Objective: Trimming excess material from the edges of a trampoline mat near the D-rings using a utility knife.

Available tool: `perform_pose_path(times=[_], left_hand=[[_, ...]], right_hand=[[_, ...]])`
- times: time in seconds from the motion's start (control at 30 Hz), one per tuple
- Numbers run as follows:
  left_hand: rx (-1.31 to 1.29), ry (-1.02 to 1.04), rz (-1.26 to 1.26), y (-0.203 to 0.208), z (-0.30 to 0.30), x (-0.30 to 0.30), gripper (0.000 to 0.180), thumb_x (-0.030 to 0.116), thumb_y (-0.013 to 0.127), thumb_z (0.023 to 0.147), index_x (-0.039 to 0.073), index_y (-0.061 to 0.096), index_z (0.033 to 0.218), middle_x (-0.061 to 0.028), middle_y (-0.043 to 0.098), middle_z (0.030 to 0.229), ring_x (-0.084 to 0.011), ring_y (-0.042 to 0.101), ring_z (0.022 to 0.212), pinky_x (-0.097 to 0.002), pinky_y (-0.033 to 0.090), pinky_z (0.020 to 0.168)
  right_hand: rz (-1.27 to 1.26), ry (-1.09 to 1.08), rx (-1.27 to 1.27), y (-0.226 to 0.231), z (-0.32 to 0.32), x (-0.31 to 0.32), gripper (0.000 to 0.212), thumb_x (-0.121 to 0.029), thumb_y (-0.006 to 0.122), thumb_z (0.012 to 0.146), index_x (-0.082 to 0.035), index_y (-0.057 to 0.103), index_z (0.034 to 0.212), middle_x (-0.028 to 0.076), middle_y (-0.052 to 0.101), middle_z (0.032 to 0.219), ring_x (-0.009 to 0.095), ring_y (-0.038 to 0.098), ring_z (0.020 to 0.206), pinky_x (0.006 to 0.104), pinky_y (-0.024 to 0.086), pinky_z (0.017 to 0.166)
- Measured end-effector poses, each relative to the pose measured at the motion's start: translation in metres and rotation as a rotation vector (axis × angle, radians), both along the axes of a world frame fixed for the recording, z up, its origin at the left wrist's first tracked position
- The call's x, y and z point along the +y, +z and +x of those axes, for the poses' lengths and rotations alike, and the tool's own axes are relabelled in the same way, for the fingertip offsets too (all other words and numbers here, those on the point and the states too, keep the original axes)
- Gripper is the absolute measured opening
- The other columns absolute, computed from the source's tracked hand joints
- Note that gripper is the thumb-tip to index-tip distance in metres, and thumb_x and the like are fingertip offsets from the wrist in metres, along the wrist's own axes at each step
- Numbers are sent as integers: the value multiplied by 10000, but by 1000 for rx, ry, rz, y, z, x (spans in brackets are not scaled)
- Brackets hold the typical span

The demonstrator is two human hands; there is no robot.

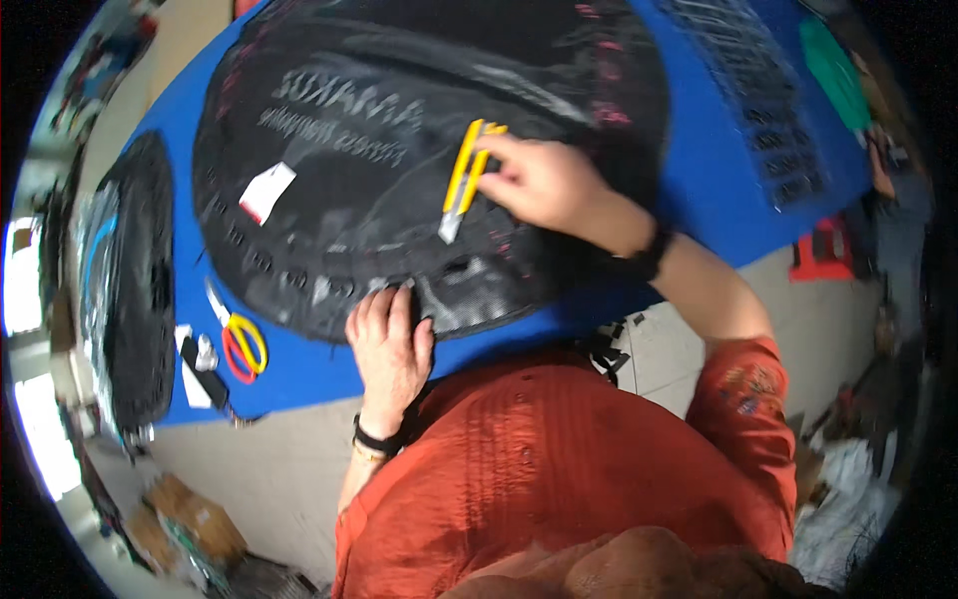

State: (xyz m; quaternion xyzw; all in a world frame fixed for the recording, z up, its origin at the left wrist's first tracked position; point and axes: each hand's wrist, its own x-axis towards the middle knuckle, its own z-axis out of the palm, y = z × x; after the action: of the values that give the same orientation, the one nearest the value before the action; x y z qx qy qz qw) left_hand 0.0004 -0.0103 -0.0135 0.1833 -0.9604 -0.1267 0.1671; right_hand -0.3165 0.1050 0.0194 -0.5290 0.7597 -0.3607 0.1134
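A large round piece of black fabric [349, 185], with pale lettering, pink marks and small slots along its near rim, lies on a blue-topped table. Held in my right hand [549, 187] above the fabric is a yellow utility knife [461, 180]; its metal blade end points down toward the near edge. My left hand [387, 344] rests on the near rim of the fabric, fingers extended over it and thumb apart. A white tag with a red end [267, 193] lies on the fabric, left of the knife.
Scissors with red and yellow handles [242, 344] lie on the blue tabletop [299, 384] at the left. Beyond them is a dark bundle [140, 290]. A plastic-wrapped strip [748, 100] lies at the right, and cardboard boxes [195, 519] stand on the floor at lower left.
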Motion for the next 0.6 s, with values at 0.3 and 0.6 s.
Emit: perform_pose_path(times=[0.3,0.6], left_hand=[[-32,-32,-78,-16,6,-7,540,307,682,1003,31,609,1461,-193,586,1378,-404,526,1307,-581,383,1149],[-30,-81,-53,-15,9,-15,571,303,719,965,38,618,1461,-182,593,1381,-400,536,1297,-570,399,1141]], right_hand=[[190,-251,30,-11,21,-42,636,-429,838,900,-26,544,1295,264,694,1146,447,733,1022,509,604,886],[179,-377,-135,-4,40,-60,777,-182,899,836,-4,406,1410,333,672,1206,497,700,1137,517,576,986]])
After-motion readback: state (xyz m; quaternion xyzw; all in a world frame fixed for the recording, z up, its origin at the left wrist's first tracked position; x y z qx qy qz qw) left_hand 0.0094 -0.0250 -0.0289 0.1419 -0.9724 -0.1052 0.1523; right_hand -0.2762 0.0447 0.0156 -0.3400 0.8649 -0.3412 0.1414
